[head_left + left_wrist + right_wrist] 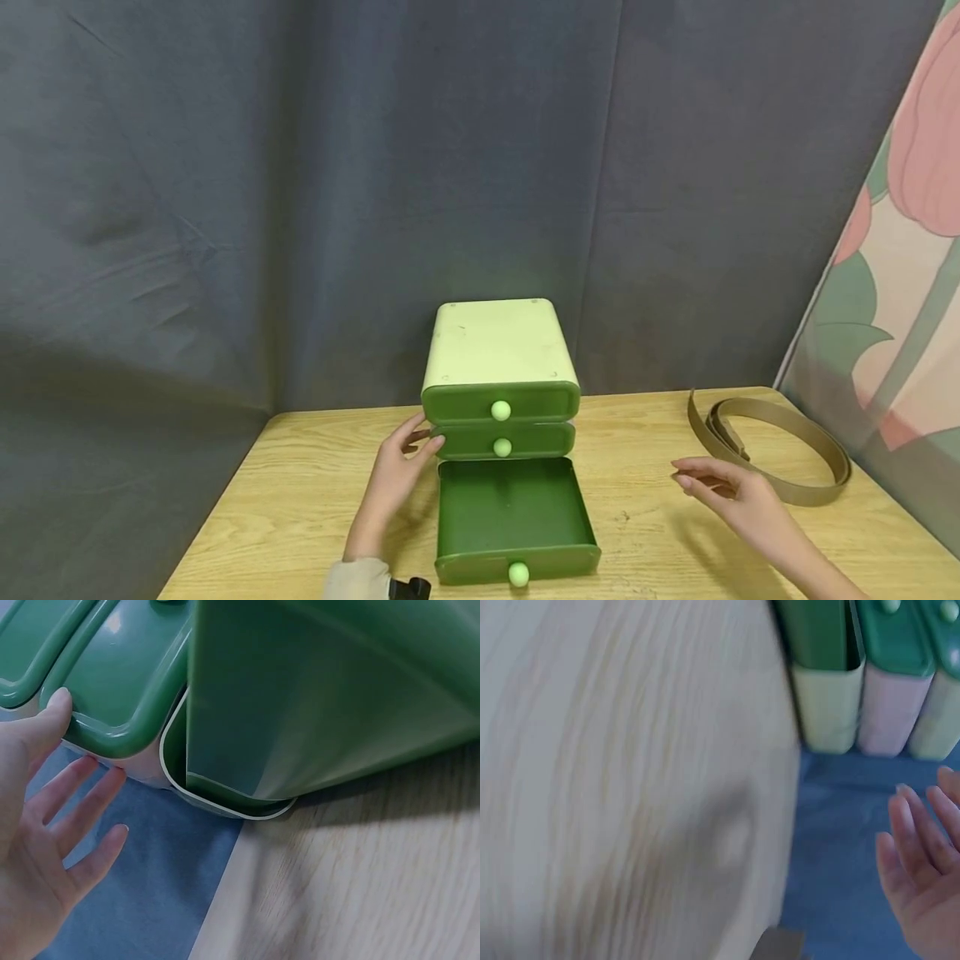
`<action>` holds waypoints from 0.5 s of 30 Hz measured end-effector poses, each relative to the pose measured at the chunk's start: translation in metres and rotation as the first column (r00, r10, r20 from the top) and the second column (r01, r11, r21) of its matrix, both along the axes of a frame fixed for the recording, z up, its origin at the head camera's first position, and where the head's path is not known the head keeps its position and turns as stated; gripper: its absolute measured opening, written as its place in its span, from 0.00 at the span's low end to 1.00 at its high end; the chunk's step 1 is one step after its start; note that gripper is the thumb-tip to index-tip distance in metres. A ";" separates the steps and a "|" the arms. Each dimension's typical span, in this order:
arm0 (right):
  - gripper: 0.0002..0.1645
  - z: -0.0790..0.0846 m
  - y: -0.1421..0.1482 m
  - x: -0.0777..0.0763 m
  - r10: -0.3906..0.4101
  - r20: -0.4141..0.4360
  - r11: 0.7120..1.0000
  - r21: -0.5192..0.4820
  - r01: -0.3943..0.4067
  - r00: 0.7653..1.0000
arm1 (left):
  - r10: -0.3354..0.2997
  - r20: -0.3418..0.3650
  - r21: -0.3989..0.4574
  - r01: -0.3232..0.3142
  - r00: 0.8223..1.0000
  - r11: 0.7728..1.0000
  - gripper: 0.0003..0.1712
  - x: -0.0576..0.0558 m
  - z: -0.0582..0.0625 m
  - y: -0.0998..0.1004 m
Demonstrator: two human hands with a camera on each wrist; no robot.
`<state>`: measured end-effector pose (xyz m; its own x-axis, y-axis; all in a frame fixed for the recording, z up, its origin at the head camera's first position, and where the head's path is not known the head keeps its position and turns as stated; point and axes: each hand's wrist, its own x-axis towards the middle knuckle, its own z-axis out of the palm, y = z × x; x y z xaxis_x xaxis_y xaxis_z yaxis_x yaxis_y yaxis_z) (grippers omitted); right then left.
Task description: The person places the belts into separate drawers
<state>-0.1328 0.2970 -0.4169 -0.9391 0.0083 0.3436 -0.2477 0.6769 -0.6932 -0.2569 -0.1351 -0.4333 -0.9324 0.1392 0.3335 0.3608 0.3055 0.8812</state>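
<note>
A small chest of drawers (pixel 495 342) with a pale green top and three green drawers stands on the table. Its bottom drawer (pixel 517 504) is pulled far out, and nothing lies inside. My left hand (pixel 393 467) is at the left side of the middle drawer (pixel 472 443). In the left wrist view, its thumb (pixel 58 705) rests at that drawer's front edge and the fairly straight fingers reach along the side. My right hand (pixel 742 496) hangs above the table to the right, fingers loosely bent, holding nothing. Round knobs mark each drawer front.
A coiled tan belt (pixel 832 467) lies on the wooden table (pixel 315 500) just beyond my right hand. Behind the table hangs a dark grey-blue curtain (pixel 450 167). A panel with painted flowers (pixel 922 250) borders the right side.
</note>
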 end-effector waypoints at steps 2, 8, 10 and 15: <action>0.13 -0.003 0.011 -0.005 -0.064 -0.033 0.997 0.042 0.065 0.997 | 0.009 0.007 0.004 -0.009 1.000 1.000 0.32 0.000 -0.001 0.001; 0.16 -0.013 0.045 -0.026 -0.147 -0.178 0.984 0.073 0.162 0.973 | 0.017 0.011 0.011 -0.017 1.000 1.000 0.33 0.000 -0.001 0.002; 0.18 -0.017 0.055 -0.034 -0.163 -0.225 0.980 0.078 0.185 0.961 | 0.016 0.008 0.010 -0.016 1.000 1.000 0.33 0.000 -0.001 0.002; 0.24 -0.025 0.072 -0.052 -0.200 -0.244 0.967 0.103 0.231 0.949 | 0.014 0.015 0.018 -0.015 1.000 1.000 0.32 -0.001 0.000 0.002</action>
